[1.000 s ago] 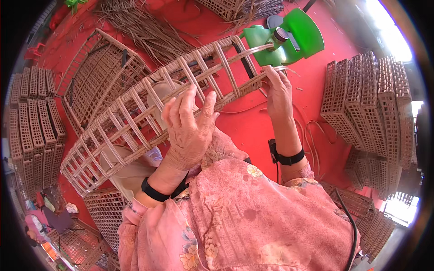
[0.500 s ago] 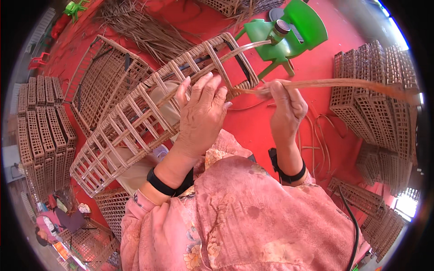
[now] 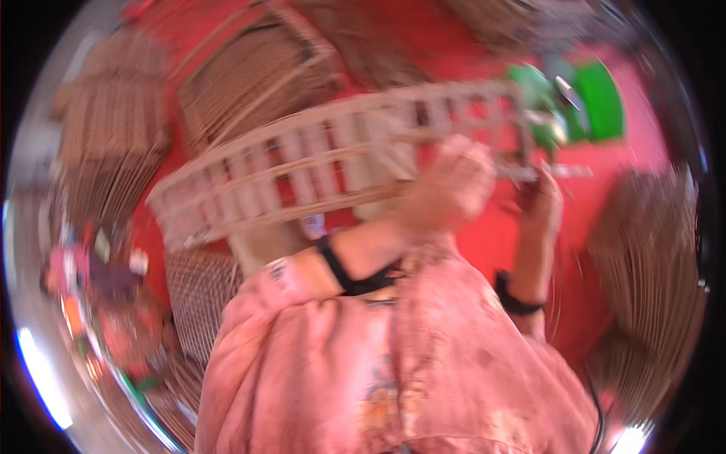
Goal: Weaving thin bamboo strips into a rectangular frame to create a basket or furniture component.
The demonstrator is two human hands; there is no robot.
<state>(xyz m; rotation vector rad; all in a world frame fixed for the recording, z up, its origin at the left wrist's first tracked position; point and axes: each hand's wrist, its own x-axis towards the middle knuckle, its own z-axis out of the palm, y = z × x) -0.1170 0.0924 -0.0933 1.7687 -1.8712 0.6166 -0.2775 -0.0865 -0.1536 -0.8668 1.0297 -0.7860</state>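
A long ladder-like frame of wicker (image 3: 310,163) lies slantwise over my lap, its far right end close to a green chair. Against its near edge towards that end is my left hand (image 3: 454,185), whose fingers are smeared by motion. Just right of the frame's end, my right hand (image 3: 541,200) is raised with the fingertips together at a pale weaving strip (image 3: 569,172). The strip runs sideways there, and blur hides its exact path. Black bands circle both wrists.
The green chair (image 3: 605,102) carries a blurred jar-like thing. A large wicker panel (image 3: 261,79) leans beyond the frame. Stacked wicker pieces stand at left (image 3: 113,129) and right (image 3: 650,250). At the lower left, another person (image 3: 72,268) sits low. The floor is red.
The view has swung, so the frame lies flatter and farther right, and everything is blurred. My right hand has come closer to the frame's end; the long strip stretched rightward no longer shows.
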